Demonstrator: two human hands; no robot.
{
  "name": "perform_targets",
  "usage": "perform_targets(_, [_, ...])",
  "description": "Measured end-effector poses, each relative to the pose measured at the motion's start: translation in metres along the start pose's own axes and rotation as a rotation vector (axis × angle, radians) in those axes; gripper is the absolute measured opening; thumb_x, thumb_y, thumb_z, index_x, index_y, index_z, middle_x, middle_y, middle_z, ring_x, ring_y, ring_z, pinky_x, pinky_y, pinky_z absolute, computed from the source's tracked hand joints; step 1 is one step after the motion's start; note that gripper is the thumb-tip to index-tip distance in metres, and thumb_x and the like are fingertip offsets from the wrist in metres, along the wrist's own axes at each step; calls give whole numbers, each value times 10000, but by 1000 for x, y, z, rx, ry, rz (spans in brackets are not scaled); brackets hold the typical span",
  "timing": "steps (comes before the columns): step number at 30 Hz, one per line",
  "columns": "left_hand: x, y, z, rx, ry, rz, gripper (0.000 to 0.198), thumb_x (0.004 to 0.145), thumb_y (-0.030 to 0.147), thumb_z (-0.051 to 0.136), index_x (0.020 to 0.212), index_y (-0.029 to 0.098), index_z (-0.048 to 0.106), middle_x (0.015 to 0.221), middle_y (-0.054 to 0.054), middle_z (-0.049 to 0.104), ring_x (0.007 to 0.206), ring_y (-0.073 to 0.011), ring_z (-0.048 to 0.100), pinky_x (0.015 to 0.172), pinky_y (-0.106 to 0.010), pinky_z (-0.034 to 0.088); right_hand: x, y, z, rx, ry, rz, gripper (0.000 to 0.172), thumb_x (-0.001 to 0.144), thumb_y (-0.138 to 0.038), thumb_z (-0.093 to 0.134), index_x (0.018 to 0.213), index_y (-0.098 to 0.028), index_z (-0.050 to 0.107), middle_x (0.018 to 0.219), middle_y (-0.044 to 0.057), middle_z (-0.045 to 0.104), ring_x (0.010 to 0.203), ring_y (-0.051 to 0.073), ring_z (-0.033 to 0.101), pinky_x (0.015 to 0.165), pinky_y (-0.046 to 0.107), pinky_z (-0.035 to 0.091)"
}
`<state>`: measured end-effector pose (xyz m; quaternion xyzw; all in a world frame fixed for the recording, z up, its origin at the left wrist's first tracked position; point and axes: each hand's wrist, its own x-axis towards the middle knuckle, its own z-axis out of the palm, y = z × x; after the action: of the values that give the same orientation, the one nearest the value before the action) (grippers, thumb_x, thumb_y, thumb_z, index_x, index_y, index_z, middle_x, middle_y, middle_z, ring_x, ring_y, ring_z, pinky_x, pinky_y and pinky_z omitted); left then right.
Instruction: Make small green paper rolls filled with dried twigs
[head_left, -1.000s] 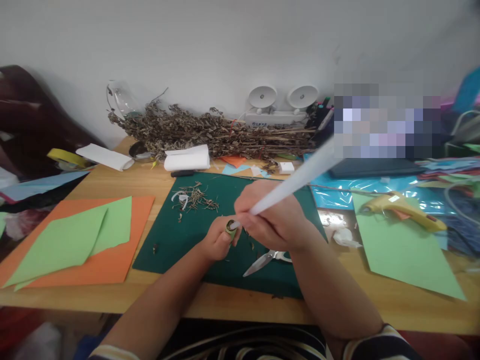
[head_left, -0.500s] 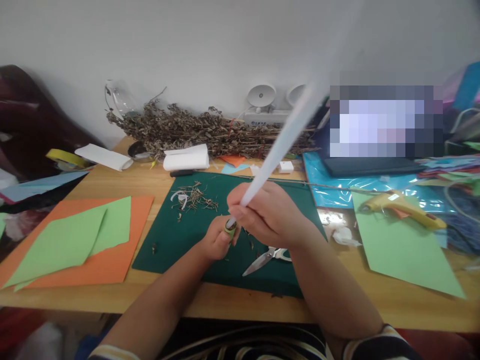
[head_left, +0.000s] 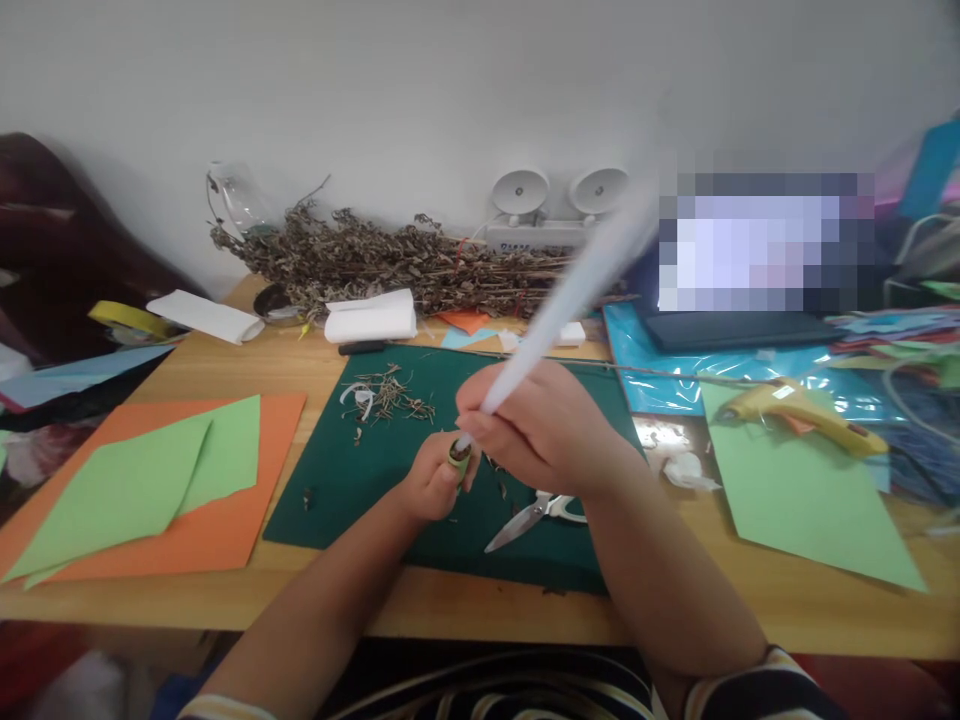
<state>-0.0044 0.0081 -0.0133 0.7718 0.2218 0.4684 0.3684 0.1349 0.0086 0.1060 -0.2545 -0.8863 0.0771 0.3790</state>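
Observation:
My left hand point(head_left: 431, 480) is closed round a small green paper roll point(head_left: 458, 455) over the dark green cutting mat point(head_left: 337, 480). My right hand point(head_left: 544, 425) grips a long white tapered stick point(head_left: 562, 305) whose tip goes into the top of the roll. The stick slants up and to the right and is blurred by motion. Scissors point(head_left: 532, 515) lie on the mat just under my right wrist. Dry twig bits point(head_left: 386, 395) are scattered on the mat's far left part.
Green sheets on orange paper point(head_left: 150, 480) lie at left. A yellow glue gun point(head_left: 795, 410) and a green sheet point(head_left: 810, 495) lie at right. Dried branches point(head_left: 390, 260), white paper rolls point(head_left: 371, 318) and a white twin-disc device point(head_left: 559, 205) line the wall. Yellow tape point(head_left: 127, 318) sits far left.
The white stick's upper end has swung from low right to steeper, then a little back to the right. Both hands stay at the green roll.

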Motion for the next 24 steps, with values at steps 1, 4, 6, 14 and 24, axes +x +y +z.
perform_targets(1, [0, -1, 0, -16, 21, 31, 590, 786, 595, 122, 460, 171, 372, 385, -2, 379, 369, -94, 370, 394, -250, 308, 0, 0, -1, -12, -14, 16, 302, 829, -312, 286, 642, -156, 466, 517, -1, 469, 476, 90, 393, 467, 208, 289])
perform_targets(4, [-1, -2, 1, -43, 46, 42, 582, 799, 575, 154, 476, 155, 395, 397, 0, 385, 368, -83, 369, 390, -238, 290, -1, 0, -2, 22, 5, 3, 308, 833, -322, 283, 642, -159, 460, 524, -3, 469, 483, 87, 401, 474, 203, 297])
perform_targets(6, [-1, -2, 2, -51, 45, 33, 579, 801, 571, 167, 478, 151, 400, 410, -3, 392, 377, -84, 379, 392, -236, 290, -2, 1, -3, 55, 44, -11, 293, 835, -311, 285, 651, -161, 457, 532, -7, 469, 487, 83, 402, 481, 198, 300])
perform_targets(14, [-4, -6, 1, -83, 49, 14, 580, 791, 584, 183, 477, 150, 406, 412, -2, 398, 380, -90, 387, 394, -239, 296, -1, 1, -3, 14, -1, 2, 296, 837, -309, 286, 658, -157, 465, 523, -6, 478, 485, 85, 415, 475, 199, 294])
perform_targets(24, [-2, -2, 1, -75, 43, 8, 577, 799, 567, 179, 468, 147, 395, 421, 0, 389, 386, -81, 380, 403, -231, 288, -1, 1, -4, 100, 50, -7, 274, 839, -295, 313, 654, -162, 464, 537, -16, 481, 486, 77, 412, 474, 195, 299])
